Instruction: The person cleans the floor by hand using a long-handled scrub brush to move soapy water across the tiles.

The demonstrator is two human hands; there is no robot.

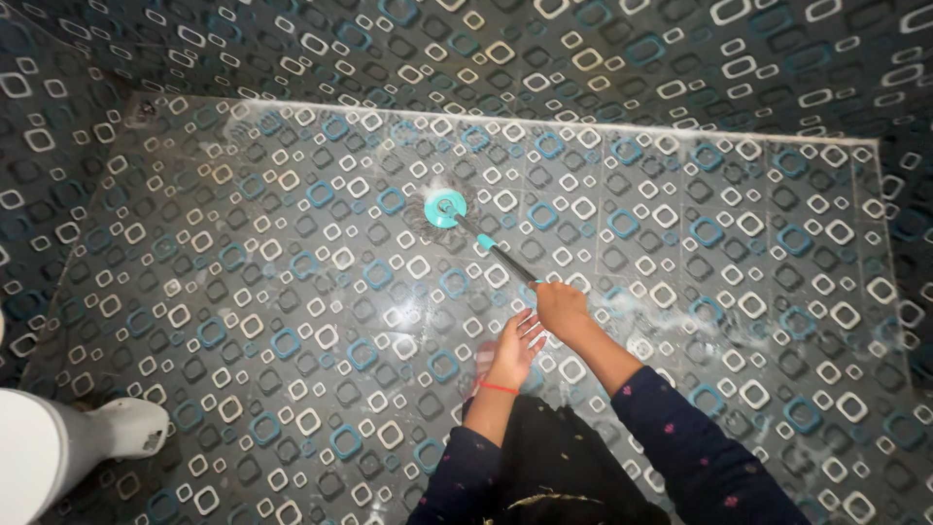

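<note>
A person mops a patterned tile floor.
The right hand (561, 308) is closed tight around the dark handle of the mop (486, 241), whose round teal head rests on the wet floor (292, 292) ahead. The left hand (517, 342) is spread open just beside the handle, holding nothing. A white toilet (58, 442) stands at the left.

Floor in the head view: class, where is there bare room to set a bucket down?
Open tiled floor lies between the mop head and the white fixture, and right of the handle toward the right wall. It is crowded around the right hand and left hand.
</note>
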